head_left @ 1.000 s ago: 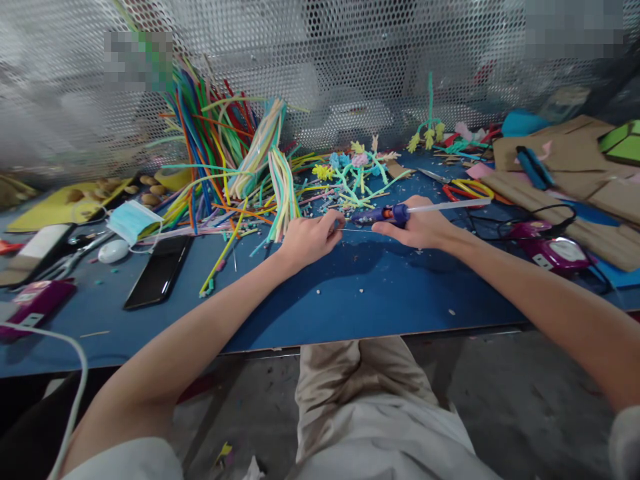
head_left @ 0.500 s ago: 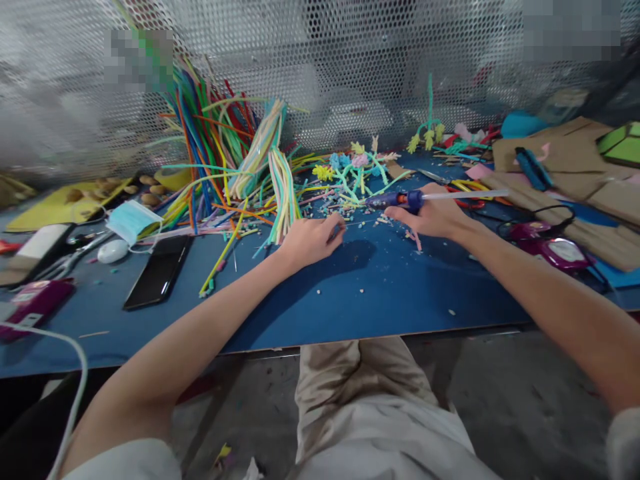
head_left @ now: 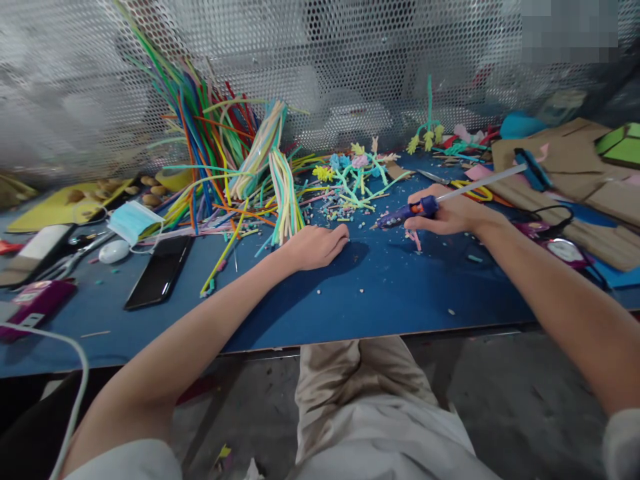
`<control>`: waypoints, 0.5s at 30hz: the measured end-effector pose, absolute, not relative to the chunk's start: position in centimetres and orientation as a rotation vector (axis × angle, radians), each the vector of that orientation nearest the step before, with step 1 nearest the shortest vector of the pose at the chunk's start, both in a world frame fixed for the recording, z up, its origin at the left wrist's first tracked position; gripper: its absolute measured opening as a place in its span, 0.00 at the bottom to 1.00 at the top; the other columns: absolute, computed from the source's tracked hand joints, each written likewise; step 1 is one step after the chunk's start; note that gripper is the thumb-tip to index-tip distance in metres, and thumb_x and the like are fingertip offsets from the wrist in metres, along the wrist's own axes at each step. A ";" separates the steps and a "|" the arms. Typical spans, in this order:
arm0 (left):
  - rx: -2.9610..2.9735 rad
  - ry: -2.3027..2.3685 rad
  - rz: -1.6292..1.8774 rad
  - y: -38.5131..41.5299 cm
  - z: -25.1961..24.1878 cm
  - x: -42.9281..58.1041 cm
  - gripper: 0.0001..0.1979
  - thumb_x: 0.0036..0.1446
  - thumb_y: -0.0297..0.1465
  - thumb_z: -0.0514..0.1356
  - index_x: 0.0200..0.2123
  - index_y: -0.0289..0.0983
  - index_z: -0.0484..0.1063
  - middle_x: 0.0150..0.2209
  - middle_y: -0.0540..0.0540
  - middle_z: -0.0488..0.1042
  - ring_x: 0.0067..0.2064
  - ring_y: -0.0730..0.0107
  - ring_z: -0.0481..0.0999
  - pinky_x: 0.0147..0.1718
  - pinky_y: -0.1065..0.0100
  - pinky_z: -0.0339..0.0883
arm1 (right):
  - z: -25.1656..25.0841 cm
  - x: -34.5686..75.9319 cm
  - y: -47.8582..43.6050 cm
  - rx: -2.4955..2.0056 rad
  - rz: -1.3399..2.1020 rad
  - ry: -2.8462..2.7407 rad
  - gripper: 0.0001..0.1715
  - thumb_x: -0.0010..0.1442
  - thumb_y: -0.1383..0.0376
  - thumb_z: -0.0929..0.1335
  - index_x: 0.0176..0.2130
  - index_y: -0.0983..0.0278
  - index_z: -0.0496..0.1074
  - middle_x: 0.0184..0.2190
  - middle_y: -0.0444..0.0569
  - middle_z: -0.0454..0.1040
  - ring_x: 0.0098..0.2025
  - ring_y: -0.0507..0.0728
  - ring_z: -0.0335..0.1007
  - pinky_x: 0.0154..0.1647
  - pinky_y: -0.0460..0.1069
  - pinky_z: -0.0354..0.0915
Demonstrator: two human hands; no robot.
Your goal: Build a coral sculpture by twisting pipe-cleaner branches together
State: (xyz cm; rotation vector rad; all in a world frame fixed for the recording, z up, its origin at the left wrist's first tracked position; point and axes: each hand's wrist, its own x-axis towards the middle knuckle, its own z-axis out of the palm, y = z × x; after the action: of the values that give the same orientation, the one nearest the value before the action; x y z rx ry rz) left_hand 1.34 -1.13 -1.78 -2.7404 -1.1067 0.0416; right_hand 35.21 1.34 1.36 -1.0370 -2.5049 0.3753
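My right hand is wrapped round a dark blue hot glue gun, its nozzle pointing left just over the table. A long translucent glue stick juts from the gun's back end. Below the gun lies a short pink pipe cleaner piece. My left hand is closed, fingers curled together, low over the table beside a bundle of pale pipe cleaners. Whatever it may hold is hidden. Beyond both hands stand turquoise pipe cleaner stems with yellow, blue and pink flowers.
The blue table holds a black phone, a face mask and a white mouse on the left. Yellow-handled scissors and cardboard pieces lie right. A perforated metal panel closes the back.
My right hand has drawn the glue gun slightly right and toward me, away from the flowers, and the glue stick tilts up more. My left hand's fingers have closed together.
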 end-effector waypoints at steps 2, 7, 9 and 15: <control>-2.735 -1.150 0.066 -1.6 -1.6 1.5 0.20 0.77 0.40 0.41 0.52 0.38 0.68 0.27 0.45 0.77 0.26 0.59 0.77 0.25 0.63 0.53 | 1.5 34.9 1.1 -0.953 0.448 -2.546 0.36 0.65 0.37 0.68 0.22 0.59 0.60 0.19 0.41 0.58 0.23 0.52 0.52 0.29 0.52 0.46; -2.781 -1.158 0.107 -2.9 -1.0 1.9 0.14 0.76 0.36 0.45 0.50 0.37 0.67 0.33 0.42 0.79 0.31 0.57 0.79 0.25 0.62 0.54 | 1.9 34.1 0.5 -0.828 0.573 -2.594 0.35 0.66 0.38 0.68 0.22 0.60 0.63 0.20 0.42 0.63 0.24 0.52 0.56 0.30 0.51 0.48; -2.844 -1.109 0.091 -3.1 -0.9 1.9 0.11 0.75 0.33 0.47 0.48 0.38 0.67 0.38 0.42 0.80 0.34 0.59 0.80 0.26 0.63 0.56 | 1.9 33.9 0.4 -0.796 0.567 -2.602 0.35 0.66 0.39 0.68 0.22 0.60 0.62 0.20 0.42 0.62 0.24 0.52 0.56 0.30 0.51 0.49; -3.061 -0.993 -0.042 -2.8 -1.1 1.9 0.12 0.76 0.36 0.48 0.45 0.37 0.67 0.43 0.41 0.79 0.41 0.61 0.80 0.38 0.64 0.67 | 1.4 33.7 0.4 -0.724 0.577 -2.617 0.34 0.69 0.41 0.67 0.22 0.61 0.62 0.20 0.43 0.63 0.23 0.52 0.56 0.29 0.51 0.49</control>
State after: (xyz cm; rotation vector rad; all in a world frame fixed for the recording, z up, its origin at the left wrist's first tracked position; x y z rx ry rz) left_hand 1.87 -2.76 -1.09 -3.0610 -0.9927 -0.0416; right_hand 33.68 0.43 1.36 -0.7237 -2.6170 0.5769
